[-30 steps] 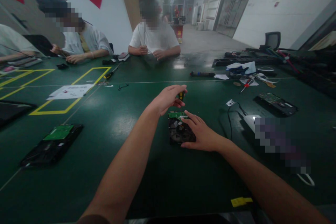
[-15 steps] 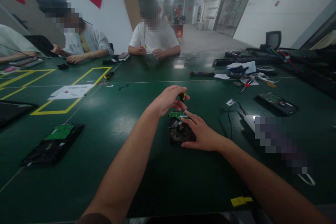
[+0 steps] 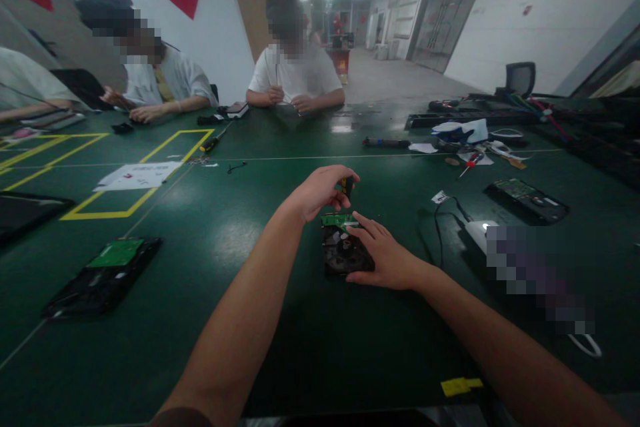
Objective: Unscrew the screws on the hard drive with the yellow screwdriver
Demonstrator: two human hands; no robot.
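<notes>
A hard drive [image 3: 343, 250] lies on the green table in front of me, its green circuit board at the far end. My left hand [image 3: 330, 190] is closed around the black and yellow handle of a screwdriver [image 3: 346, 184], held upright over the board end of the drive. The screwdriver's tip is hard to make out. My right hand [image 3: 383, 253] rests along the drive's right side, fingers spread and steadying it, with the fingertips near the board.
Another hard drive [image 3: 105, 273] lies at left and a third drive [image 3: 525, 199] at right. A partly blurred device with a cable [image 3: 480, 233] sits right of my hand. Farther off are a red screwdriver [image 3: 473, 161], a yellow-black screwdriver [image 3: 213, 141] and paper [image 3: 137, 175]. Co-workers sit across.
The fingers of my left hand have curled a little more around the screwdriver handle. My right hand and the drive stay in place; the view has shifted slightly.
</notes>
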